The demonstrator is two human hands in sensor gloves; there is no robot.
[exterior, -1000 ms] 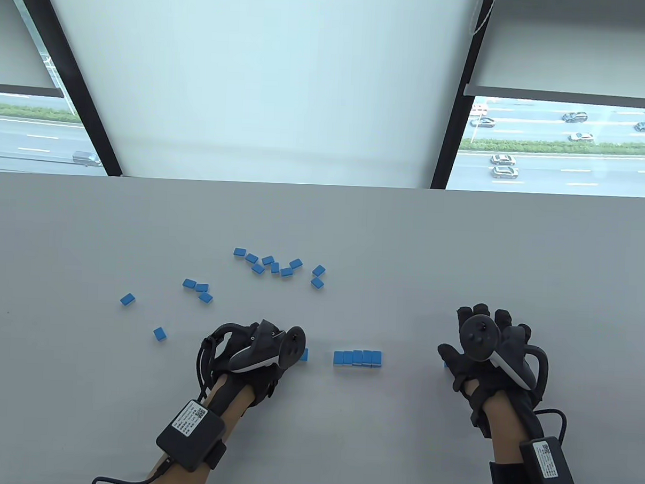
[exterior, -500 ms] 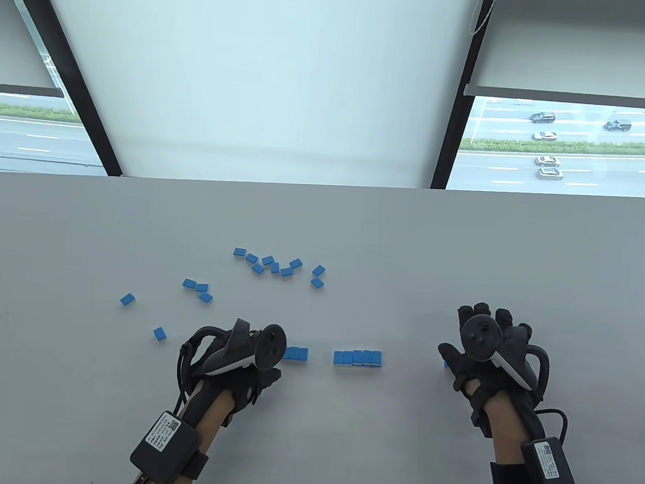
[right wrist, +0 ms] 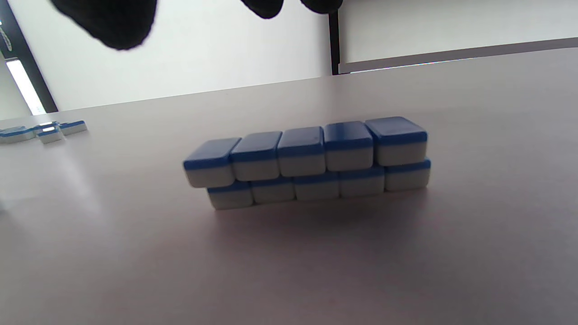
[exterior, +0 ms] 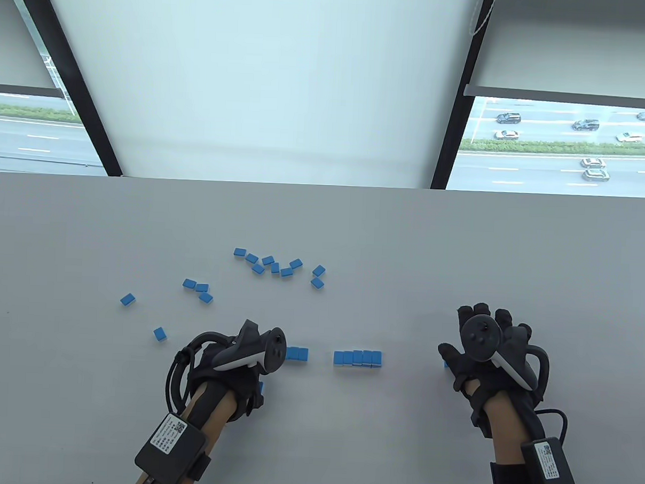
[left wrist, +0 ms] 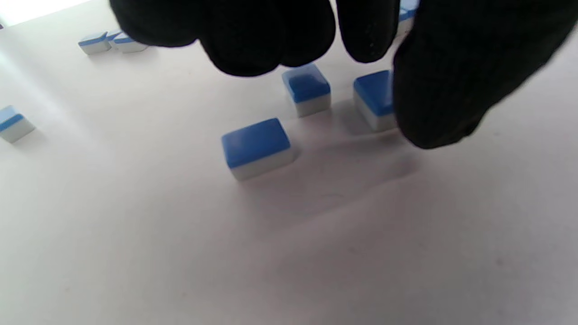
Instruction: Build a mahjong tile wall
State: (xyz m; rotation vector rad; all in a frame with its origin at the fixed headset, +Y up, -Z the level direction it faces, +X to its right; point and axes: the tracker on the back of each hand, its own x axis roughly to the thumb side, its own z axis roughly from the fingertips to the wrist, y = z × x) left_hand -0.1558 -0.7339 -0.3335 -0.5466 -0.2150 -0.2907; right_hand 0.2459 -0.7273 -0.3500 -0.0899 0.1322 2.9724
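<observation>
The wall [exterior: 357, 357] of blue-backed white tiles stands near the front middle; the right wrist view shows the wall [right wrist: 307, 162] as two layers, five tiles wide. A pair of tiles [exterior: 297, 353] lies left of it. My left hand [exterior: 242, 367] hovers just left of that pair with loosely curled fingers [left wrist: 253, 40], holding nothing. Its thumb [left wrist: 451, 90] is against one tile [left wrist: 372, 97]; a second tile [left wrist: 307, 88] and a nearer single tile [left wrist: 256, 146] lie apart. My right hand [exterior: 489, 351] rests flat with spread fingers right of the wall, with a blue tile edge [exterior: 446, 363] by its thumb.
Loose tiles lie farther back: a cluster of several [exterior: 276, 265], three together [exterior: 198, 289], and singles at the left [exterior: 128, 299] and nearer [exterior: 160, 333]. The grey table [exterior: 355, 227] ends at a window wall behind.
My left hand has drawn back to the left and toward me, uncovering the pair of tiles beside the wall. The right hand and the wall have not moved.
</observation>
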